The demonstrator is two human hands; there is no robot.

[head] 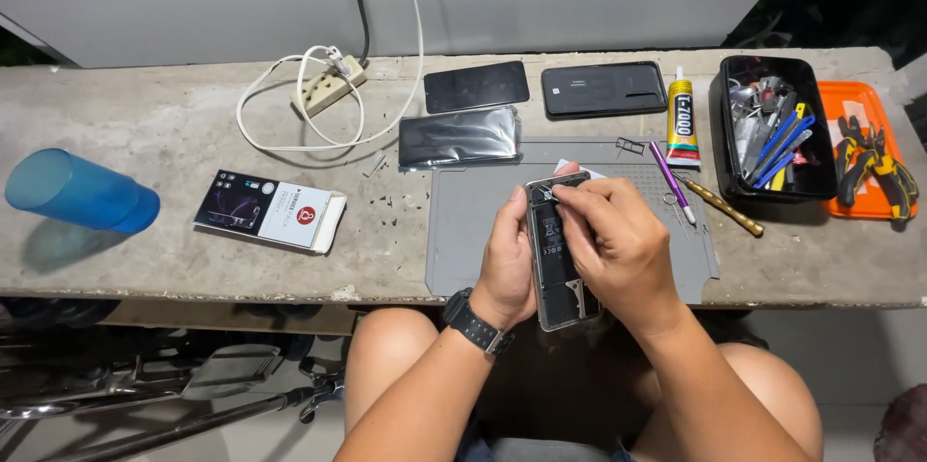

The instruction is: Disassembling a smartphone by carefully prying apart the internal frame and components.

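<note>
Here, above the grey mat [463,230], the left hand [507,264] gripped the open phone [558,259] while the right hand [618,245] pinched a small part inside, best done slowly and gently.

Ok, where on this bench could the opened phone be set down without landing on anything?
Bare concrete lies between the blue plastic cup and the white power strip, and left of the printed flat box. The grey work mat is bare on its left half. It is crowded around the black tool tray, glue tube and orange tray.
</note>
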